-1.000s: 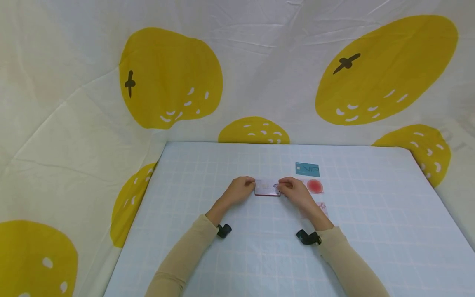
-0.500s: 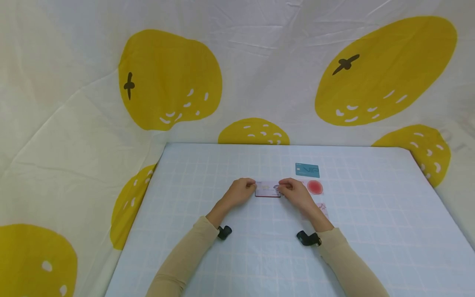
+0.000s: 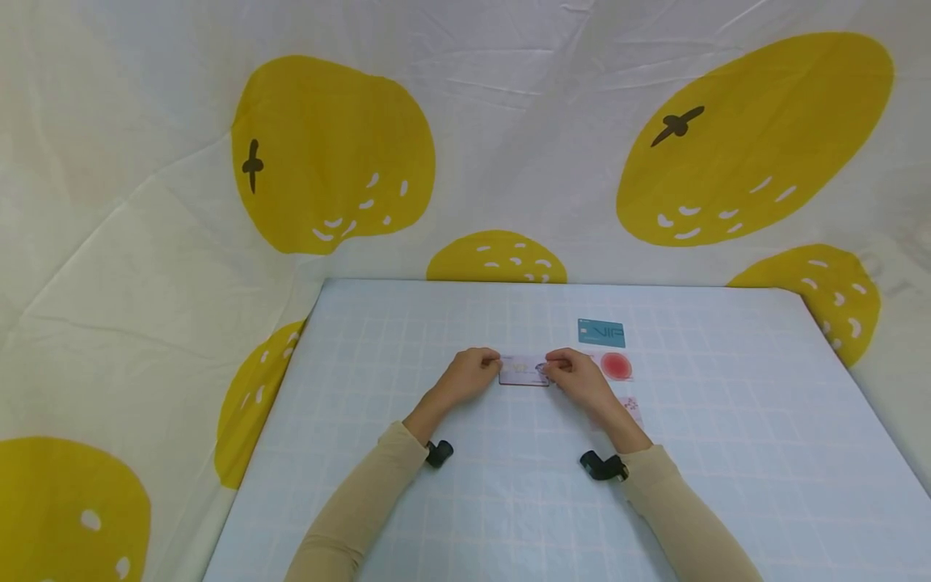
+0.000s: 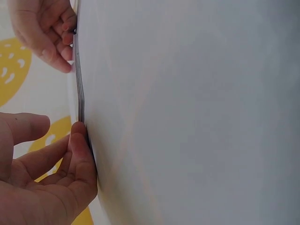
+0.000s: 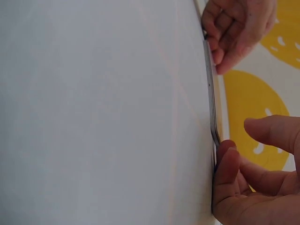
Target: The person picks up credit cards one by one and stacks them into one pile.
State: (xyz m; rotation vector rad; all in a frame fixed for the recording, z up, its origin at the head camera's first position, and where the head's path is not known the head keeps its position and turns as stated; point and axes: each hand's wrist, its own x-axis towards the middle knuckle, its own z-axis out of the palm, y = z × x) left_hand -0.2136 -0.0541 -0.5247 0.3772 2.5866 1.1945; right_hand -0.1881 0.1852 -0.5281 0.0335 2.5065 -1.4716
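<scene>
Card stack [image 3: 523, 370]: the dark red lower edge seen a second ago, already thinner half a second ago, is now almost hidden; the stack lies flatter on the table [image 3: 509, 501]. Left hand [image 3: 471, 373] and right hand [image 3: 575, 375]: a hair farther from the camera, grips at the stack's two ends.

A thin, smooth plastic card stack [image 3: 524, 371] at frame centre – faintly glossy – lies on a matt checked tablecloth [image 3: 509, 501]; behind, upper frame, hangs creased cotton-like backdrop cloth [image 3: 145, 242].
</scene>
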